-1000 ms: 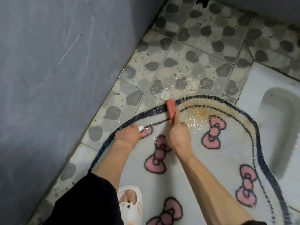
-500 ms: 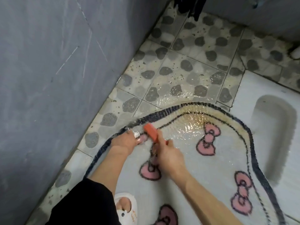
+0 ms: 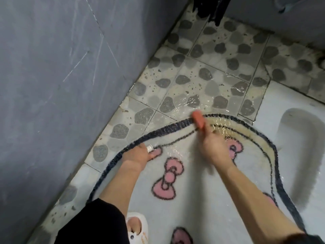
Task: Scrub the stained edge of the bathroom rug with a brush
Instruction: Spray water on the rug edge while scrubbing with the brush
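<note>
Plainly the scrubbing is under way but far from finished. The right hand (image 3: pixel 213 147) is closed round the handle of the red brush (image 3: pixel 198 120). Its head sits on the far edge of the rug (image 3: pixel 193 199), right at the dark border. Both hand and brush are blurred, so how the fingers lie cannot be made out.

The left hand (image 3: pixel 140 155) grips the rug's left border, near the brush but apart from it. Its thumb, which wears a ring (image 3: pixel 150 148), lies flat on the pile, and the other fingers curl out of sight at the border. I judge it is pinning the rug flat against the strokes.

A yellow-brown stain (image 3: pixel 246 131) runs inside the border, from just beside the brush round the rug's far right curve. It looks wet and glossy, and water (image 3: pixel 190 101) shines on the floor (image 3: pixel 202 80) just beyond the rug's far edge. Left of the brush the pile looks pale and clean, though I cannot tell whether that part was ever stained.

So the brush is at the stain's left end, and most of the discoloured band seems left to work. Pink bows (image 3: pixel 168 180) mark the rug's middle, a white pan (image 3: pixel 299 147) lies off its right side, a grey wall (image 3: pixel 52 85) rises to its left, and a white slipper (image 3: pixel 137 226) stands on its near part.
</note>
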Demonstrator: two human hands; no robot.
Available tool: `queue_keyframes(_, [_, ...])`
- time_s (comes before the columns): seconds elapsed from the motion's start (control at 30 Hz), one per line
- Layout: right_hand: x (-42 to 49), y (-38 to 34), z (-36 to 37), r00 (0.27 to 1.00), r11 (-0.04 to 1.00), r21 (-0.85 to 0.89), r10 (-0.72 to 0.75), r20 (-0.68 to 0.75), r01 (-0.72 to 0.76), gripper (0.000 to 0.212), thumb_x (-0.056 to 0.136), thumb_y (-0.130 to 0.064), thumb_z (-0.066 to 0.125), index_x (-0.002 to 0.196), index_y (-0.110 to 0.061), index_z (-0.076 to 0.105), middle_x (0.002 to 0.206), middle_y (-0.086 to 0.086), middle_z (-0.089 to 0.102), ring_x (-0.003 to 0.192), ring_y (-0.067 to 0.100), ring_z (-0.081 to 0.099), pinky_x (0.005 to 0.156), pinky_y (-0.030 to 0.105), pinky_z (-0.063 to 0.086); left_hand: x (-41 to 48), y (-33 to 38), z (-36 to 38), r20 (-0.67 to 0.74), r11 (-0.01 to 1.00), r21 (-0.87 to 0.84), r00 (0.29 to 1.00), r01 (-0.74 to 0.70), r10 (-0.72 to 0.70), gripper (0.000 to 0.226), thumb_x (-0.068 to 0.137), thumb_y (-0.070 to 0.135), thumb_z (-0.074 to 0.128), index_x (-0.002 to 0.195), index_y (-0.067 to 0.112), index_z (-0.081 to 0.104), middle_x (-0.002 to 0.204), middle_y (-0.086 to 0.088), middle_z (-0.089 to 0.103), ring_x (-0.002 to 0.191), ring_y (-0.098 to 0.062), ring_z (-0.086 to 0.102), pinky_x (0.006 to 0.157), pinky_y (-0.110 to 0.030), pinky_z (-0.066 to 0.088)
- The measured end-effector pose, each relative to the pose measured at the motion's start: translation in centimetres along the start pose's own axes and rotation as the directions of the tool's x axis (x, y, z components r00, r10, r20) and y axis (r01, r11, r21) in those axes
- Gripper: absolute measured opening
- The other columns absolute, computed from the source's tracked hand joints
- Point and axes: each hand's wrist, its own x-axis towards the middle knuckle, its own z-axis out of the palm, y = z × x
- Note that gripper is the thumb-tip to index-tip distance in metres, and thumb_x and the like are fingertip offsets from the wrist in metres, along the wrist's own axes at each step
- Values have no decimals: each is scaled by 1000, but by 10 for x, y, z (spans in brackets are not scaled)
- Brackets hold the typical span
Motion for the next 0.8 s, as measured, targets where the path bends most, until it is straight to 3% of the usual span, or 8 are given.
queue_keyframes(0.1, [-18, -36, 22, 988, 970, 203, 147, -37, -137, 56, 108, -31, 28, 160, -23, 6, 97, 8, 53, 57, 12, 51, 40, 15, 34, 1, 0, -4, 5, 999, 32, 1000, -3, 2, 82, 92, 74, 33, 133, 3, 43, 127, -18, 61, 114, -31, 62, 90, -35, 49])
queue_keyframes(0.2, [-84, -67, 51, 980, 982, 129, -153, 126, 137, 64, 105, -30, 31, 158, -35, -4, 101, 7, 45, 71, 30, 56, 61, 34, 44, 4, -2, -1, -15, 1000, -8, 1000, 17, -17, 78, 90, 75, 45, 132, 10, 47, 126, -12, 64, 115, -30, 63, 97, -38, 50])
queue_keyframes(0.27, [-64, -33, 37, 966, 974, -5, -223, 133, 225, 60, 107, -33, 30, 156, -40, -4, 96, 3, 43, 66, 25, 57, 54, 34, 43, 4, -4, 2, -31, 998, 60, 999, -10, 12, 65, 98, 62, 48, 137, 10, 44, 123, -10, 65, 110, -29, 64, 92, -38, 52])
queue_keyframes(0.43, [1, -4, 10, 977, 930, 325, 205, -62, -174, 52, 107, -31, 31, 156, -25, 16, 90, 10, 62, 59, 19, 63, 46, 33, 55, 4, -5, -2, -3, 997, 77, 1000, -25, 25, 79, 96, 72, 36, 136, 4, 40, 124, -15, 63, 111, -30, 63, 90, -38, 52])
queue_keyframes(0.53, [-61, -60, 51, 997, 960, 276, -70, 33, 58, 57, 106, -29, 32, 158, -28, 9, 97, 9, 57, 69, 29, 61, 58, 39, 50, 0, -2, -3, -9, 998, 62, 1000, -14, 15, 87, 90, 79, 36, 136, 5, 43, 128, -16, 62, 115, -32, 62, 93, -38, 51])
queue_keyframes(0.63, [-59, -29, 35, 967, 971, -51, -225, 120, 233, 61, 106, -32, 32, 158, -36, 0, 103, 10, 49, 67, 26, 54, 59, 34, 46, -6, -1, -1, -18, 999, 48, 1000, 7, -6, 90, 90, 80, 34, 141, 6, 38, 128, -15, 62, 114, -33, 62, 93, -41, 51])
queue_keyframes(0.73, [-8, 14, 0, 990, 990, 94, 116, -76, -109, 52, 109, -35, 26, 158, -27, 12, 101, 11, 54, 56, 13, 52, 40, 19, 34, -1, -3, 7, -37, 993, 116, 999, -19, 23, 64, 105, 52, 40, 144, 3, 33, 125, -14, 62, 111, -33, 63, 91, -44, 52])
queue_keyframes(0.8, [-22, -8, 18, 977, 951, 269, 187, -104, -153, 50, 108, -29, 29, 157, -20, 19, 97, 7, 57, 57, 13, 57, 40, 16, 38, 0, -3, 1, -42, 991, 132, 998, -40, 45, 70, 101, 63, 35, 137, 2, 38, 124, -15, 63, 110, -32, 63, 88, -40, 53])
